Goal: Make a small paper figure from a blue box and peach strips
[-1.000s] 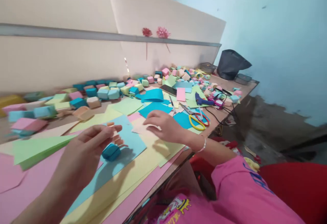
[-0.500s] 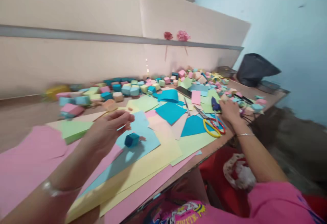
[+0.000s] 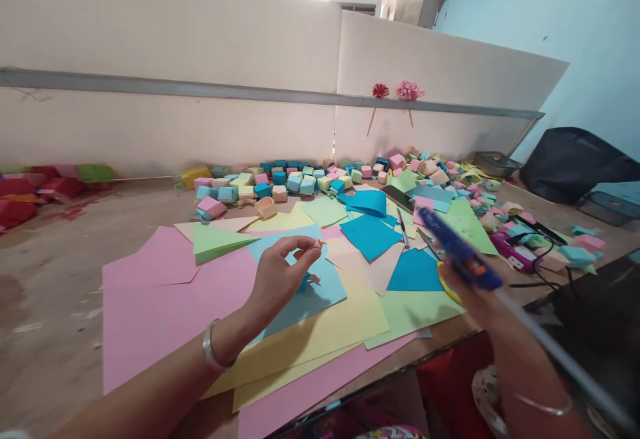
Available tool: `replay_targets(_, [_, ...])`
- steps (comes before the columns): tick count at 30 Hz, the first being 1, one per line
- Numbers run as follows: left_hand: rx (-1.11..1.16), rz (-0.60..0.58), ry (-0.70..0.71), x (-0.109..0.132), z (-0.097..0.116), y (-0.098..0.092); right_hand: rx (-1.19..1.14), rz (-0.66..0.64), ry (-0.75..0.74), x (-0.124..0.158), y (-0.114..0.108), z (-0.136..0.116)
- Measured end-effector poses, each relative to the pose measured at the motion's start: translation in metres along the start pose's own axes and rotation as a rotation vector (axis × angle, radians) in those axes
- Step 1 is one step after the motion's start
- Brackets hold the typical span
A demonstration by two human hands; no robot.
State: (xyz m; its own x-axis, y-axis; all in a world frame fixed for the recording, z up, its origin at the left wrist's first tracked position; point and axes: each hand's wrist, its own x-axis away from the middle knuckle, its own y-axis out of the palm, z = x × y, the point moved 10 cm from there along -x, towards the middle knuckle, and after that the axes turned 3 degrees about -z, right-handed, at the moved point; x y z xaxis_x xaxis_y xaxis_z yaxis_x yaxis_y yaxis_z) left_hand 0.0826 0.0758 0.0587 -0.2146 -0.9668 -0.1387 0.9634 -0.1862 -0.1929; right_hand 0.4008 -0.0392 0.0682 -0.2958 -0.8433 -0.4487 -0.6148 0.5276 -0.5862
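My left hand [image 3: 280,272] is closed in a pinch over the papers, holding a small peach paper piece [image 3: 321,244] at its fingertips. Beneath the fingers, a small blue paper box [image 3: 303,283], largely hidden, lies on a light blue sheet [image 3: 330,287]. On the right, my right hand [image 3: 477,302] is wrapped around a blue glue gun [image 3: 457,249], raised above the table and blurred by motion. A long pale glue stick [image 3: 555,345] sticks out of its back end. Scissors [image 3: 450,284] with a yellow handle lie partly behind the gun and hand.
Pink sheets [image 3: 150,319] and yellow sheets [image 3: 320,352] cover the table front. Many small paper boxes [image 3: 300,184] line the back wall. A phone [image 3: 399,197], a pen [image 3: 403,227] and a purple power strip [image 3: 514,252] with dark cables lie toward the right. Red paper pieces [image 3: 60,189] lie far left.
My right hand has lifted the glue gun off the table and brought it nearer to me. My left hand keeps its pinch above the blue box. The view has turned left.
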Motion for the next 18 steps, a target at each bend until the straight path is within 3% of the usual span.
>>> replay_targets(3, [-0.003,-0.014,-0.006,0.005,-0.001,0.004,-0.212,-0.176,-0.166,0.029,0.051,-0.051])
replay_targets(6, [0.014,-0.068,0.019,0.006,-0.001,0.011,-0.274,-0.220,-0.185,0.040,0.071,-0.069])
replay_targets(12, [-0.006,-0.153,0.192,0.006,0.009,0.019,-0.318,-0.259,-0.031,0.040,0.076,-0.061])
replay_targets(18, [-0.120,-0.197,0.325,0.010,0.018,0.025,-0.332,-0.239,-0.044,0.042,0.075,-0.063])
